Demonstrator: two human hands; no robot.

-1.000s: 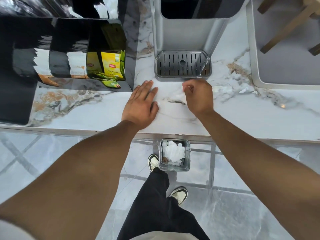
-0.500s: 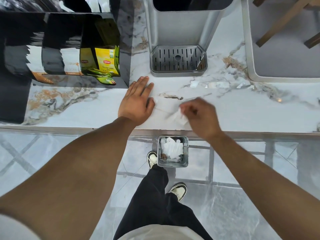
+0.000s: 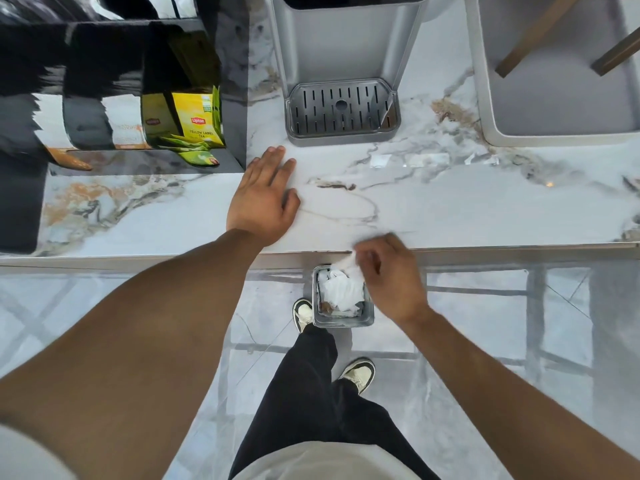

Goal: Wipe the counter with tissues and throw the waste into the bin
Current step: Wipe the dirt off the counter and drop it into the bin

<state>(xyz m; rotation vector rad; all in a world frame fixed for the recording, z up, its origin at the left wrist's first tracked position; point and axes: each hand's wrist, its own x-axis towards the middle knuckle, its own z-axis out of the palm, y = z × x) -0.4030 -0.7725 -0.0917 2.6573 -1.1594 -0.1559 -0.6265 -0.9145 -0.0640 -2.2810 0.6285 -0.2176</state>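
I see the tissue (image 3: 346,263) pinched in my right hand (image 3: 391,275), past the counter (image 3: 450,209) edge, over the bin (image 3: 370,318) of used tissues, presumably to drop it. My left hand (image 3: 261,199) lies flat and open on the marble, bracing me.

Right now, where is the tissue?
In the head view the tissue is pinched in the right hand, just past the counter's front edge, above the bin on the floor.

I see a marble counter (image 3: 467,206) carrying a grey dispenser (image 3: 343,46) at its back edge, a black tea organiser (image 3: 114,98) toward its left end, and my left hand (image 3: 261,199) flat mid-counter. On the tiled floor (image 3: 69,306) below the front edge stands a bin (image 3: 346,322).
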